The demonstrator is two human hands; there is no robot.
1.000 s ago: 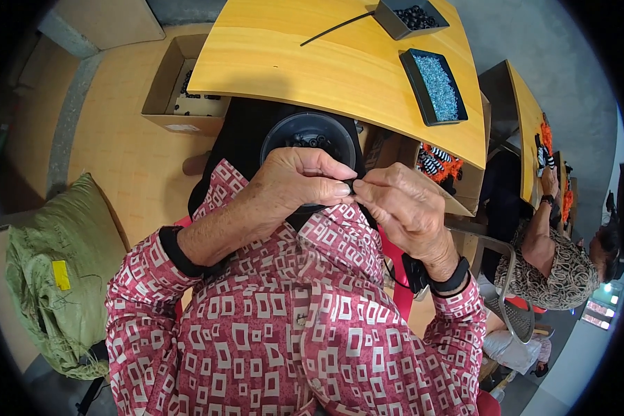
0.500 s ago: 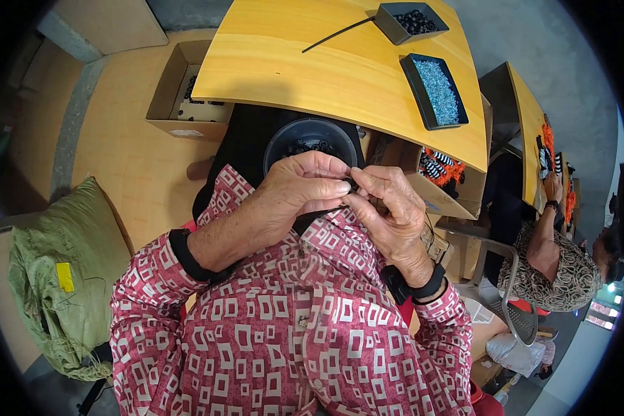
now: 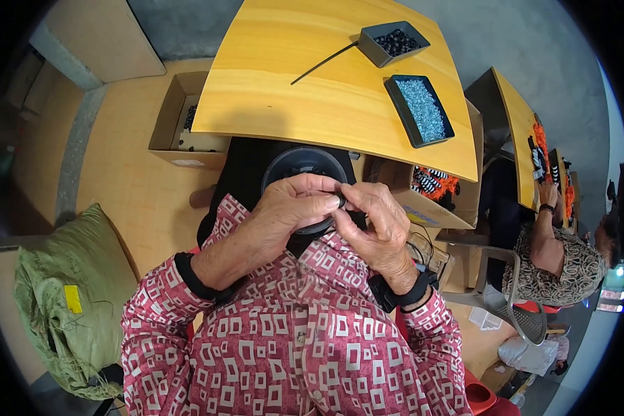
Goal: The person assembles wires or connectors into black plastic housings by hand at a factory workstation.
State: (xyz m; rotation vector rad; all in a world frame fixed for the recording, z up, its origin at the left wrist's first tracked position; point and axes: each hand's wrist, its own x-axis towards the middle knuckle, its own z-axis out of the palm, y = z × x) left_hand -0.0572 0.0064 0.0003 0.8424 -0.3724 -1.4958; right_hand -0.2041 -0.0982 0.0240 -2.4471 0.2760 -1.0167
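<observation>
Both hands meet above my lap, pinching a small round black part (image 3: 341, 201) between them. My left hand (image 3: 295, 208) has its thumb and fingers closed on one side of it; the fingertips of my right hand (image 3: 378, 225) are closed on the other. Fingers cover most of the part, so its exact kind does not show. Directly beneath sits a dark round tub (image 3: 274, 163), with dark pieces inside partly hidden by my hands.
On the yellow table (image 3: 277, 90) stand a tray of black pieces (image 3: 399, 43) with a thin dark rod (image 3: 324, 62), and a tray of pale blue bits (image 3: 423, 109). Cardboard boxes (image 3: 187, 158) flank my legs. A green sack (image 3: 76, 291) lies left; a co-worker (image 3: 558, 256) sits right.
The view has shifted a little, with the table and trays lower in the picture. My hands stay together, and more of the black part shows between the fingertips.
</observation>
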